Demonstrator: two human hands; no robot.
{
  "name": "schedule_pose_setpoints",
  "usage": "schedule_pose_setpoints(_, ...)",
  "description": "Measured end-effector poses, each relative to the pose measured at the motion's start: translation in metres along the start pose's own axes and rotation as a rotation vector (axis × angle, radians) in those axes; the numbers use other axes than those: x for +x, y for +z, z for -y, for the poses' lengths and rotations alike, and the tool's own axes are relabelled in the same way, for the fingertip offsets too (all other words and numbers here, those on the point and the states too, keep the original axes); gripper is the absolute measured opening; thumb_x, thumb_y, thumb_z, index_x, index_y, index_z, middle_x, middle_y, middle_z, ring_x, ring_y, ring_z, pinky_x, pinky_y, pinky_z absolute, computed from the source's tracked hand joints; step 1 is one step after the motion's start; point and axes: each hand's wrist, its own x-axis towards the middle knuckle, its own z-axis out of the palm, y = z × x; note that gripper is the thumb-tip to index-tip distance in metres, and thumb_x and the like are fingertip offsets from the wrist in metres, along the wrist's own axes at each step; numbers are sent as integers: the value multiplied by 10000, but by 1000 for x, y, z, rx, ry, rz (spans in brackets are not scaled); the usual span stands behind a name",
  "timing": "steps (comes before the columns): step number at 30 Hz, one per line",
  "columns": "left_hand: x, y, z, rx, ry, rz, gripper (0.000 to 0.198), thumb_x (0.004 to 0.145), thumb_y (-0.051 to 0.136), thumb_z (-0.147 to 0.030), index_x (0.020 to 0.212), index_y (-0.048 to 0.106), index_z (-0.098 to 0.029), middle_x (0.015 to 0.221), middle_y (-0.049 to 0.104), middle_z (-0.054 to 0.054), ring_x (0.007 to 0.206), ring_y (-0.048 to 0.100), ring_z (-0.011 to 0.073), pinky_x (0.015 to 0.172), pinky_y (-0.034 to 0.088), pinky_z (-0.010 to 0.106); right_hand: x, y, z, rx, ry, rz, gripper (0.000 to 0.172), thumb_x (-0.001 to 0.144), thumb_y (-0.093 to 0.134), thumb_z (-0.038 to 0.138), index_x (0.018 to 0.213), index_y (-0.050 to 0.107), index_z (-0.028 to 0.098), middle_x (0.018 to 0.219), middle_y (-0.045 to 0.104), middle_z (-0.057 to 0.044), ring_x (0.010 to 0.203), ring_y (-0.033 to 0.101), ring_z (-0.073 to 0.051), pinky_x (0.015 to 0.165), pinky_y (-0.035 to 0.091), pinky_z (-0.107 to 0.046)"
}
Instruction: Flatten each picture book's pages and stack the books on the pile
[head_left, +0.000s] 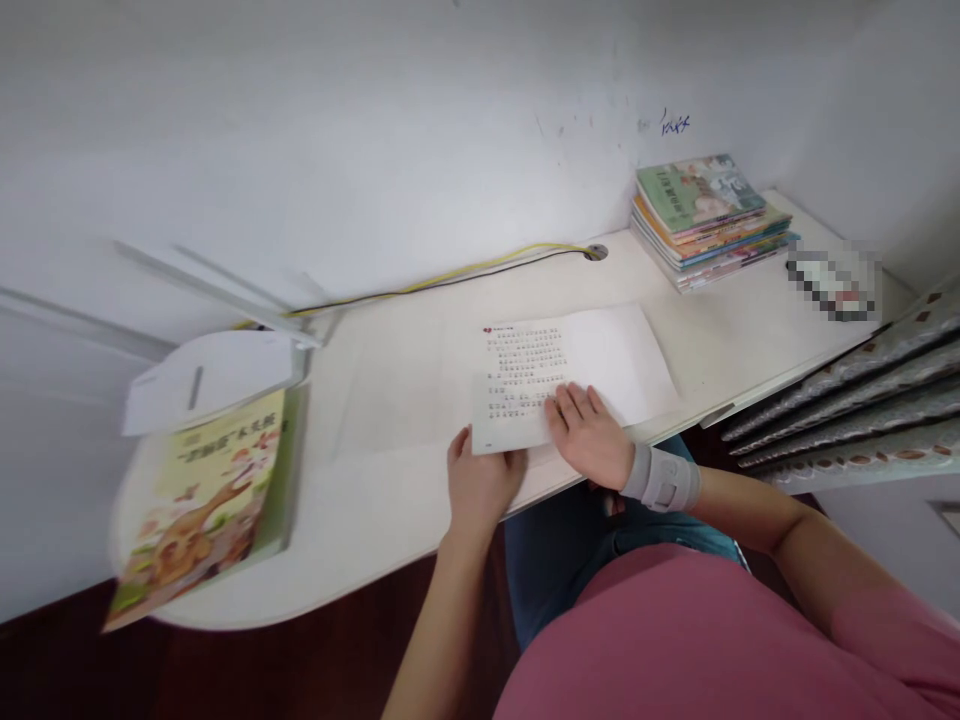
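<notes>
An open booklet (525,362) lies on the white desk (382,400), its left page printed with text and its right page blank white. My right hand (589,432), with a grey band around the wrist, rests flat near the booklet's lower middle, fingers stretched over the pages. At the lower left corner, my left hand (482,480) grips the booklet's edge, the thumb beside the corner and the other fingers partly hidden under the page.
A stack of books (701,215) stands at the back right, near a blurred object (836,285). Picture-covered books (210,500) lie at the left end beside a white device (210,375). Cables (450,275) run along the wall into a desk hole (595,253).
</notes>
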Motion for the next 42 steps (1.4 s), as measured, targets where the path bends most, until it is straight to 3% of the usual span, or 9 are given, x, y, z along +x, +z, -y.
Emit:
schedule_pose_setpoints(4, -4, -2, 6, -96, -49, 38, 730, 835, 436, -239, 1485, 156, -60, 1255, 611, 184, 1150, 583, 287, 979, 423, 454, -10, -2, -3, -45, 24, 13, 405, 935, 344, 105, 1298, 489, 1, 1362, 492, -253, 1290, 443, -338, 1061, 343, -560)
schedule_pose_setpoints(7, -4, -8, 8, -174, -73, 85, 894, 823, 470, -262, 1485, -93, -50, 1301, 582, 175, 1152, 583, 277, 939, 458, 435, -15, -6, -8, -26, 21, 40, 407, 932, 349, 100, 1304, 492, 15, 1383, 473, -245, 1312, 419, -324, 1075, 325, -556)
schedule_pose_setpoints(16, -2, -13, 1, -125, -114, 143, 796, 801, 477, -271, 1490, 119, -98, 1333, 562, 151, 1144, 593, 270, 1054, 350, 475, -18, -16, -12, 51, 35, 140, 435, 920, 384, 104, 1340, 461, 22, 1431, 410, -251, 1358, 342, -334, 1078, 299, -555)
schedule_pose_setpoints(22, 7, -35, -13, -111, -22, 180, 728, 774, 525, -273, 1448, 280, -143, 1390, 495, 175, 1218, 534, 327, 1105, 186, 598, -18, -28, -17, 244, 33, 174, 772, 816, 595, 543, 1414, 387, 102, 1442, 400, -238, 1358, 306, -407, 1062, 280, -608)
schedule_pose_setpoints(27, 29, -63, -47, -262, 61, -3, 480, 857, 386, -182, 1332, 451, -190, 1359, 548, 100, 1311, 447, 263, 1099, 301, 512, -20, -41, -47, 675, -13, 97, 771, 858, 483, 601, 1459, 305, 152, 1449, 410, -194, 1351, 365, -300, 1064, 354, -513)
schedule_pose_setpoints(30, 50, -68, -79, -449, 117, -8, 490, 931, 339, -273, 1418, 324, -220, 1424, 482, 76, 1277, 490, 222, 1051, 406, 414, -23, -56, -77, 990, 82, 48, 731, 907, 320, 630, 1483, 238, 187, 1468, 392, -173, 1301, 448, -256, 984, 457, -433)
schedule_pose_setpoints(33, 72, -54, -103, -606, 227, 108, 605, 952, 346, -373, 1491, 99, -251, 1463, 429, 86, 1221, 544, 213, 998, 460, 373, -27, -73, -111, 1162, 331, -5, 717, 925, 188, 634, 1490, 196, 193, 1389, 494, -174, 1159, 583, -241, 860, 534, -399)
schedule_pose_setpoints(36, 85, -25, -107, -552, 225, 118, 569, 967, 305, -379, 1479, 155, -179, 1474, 398, 143, 1281, 482, 236, 1044, 413, 402, -28, -79, -146, 1161, 523, -29, 706, 920, 322, 584, 1482, 213, 171, 1138, 679, -132, 939, 677, -222, 763, 566, -386)
schedule_pose_setpoints(42, 80, 27, -86, -162, 134, 319, 695, 947, 302, -499, 1431, 266, -2, 1507, 259, 261, 1416, 215, 333, 1128, 249, 496, -17, -45, -180, 869, 448, 49, 411, 812, 568, 310, 1204, 609, 191, 1209, 658, -68, 1053, 630, -213, 902, 514, -379)
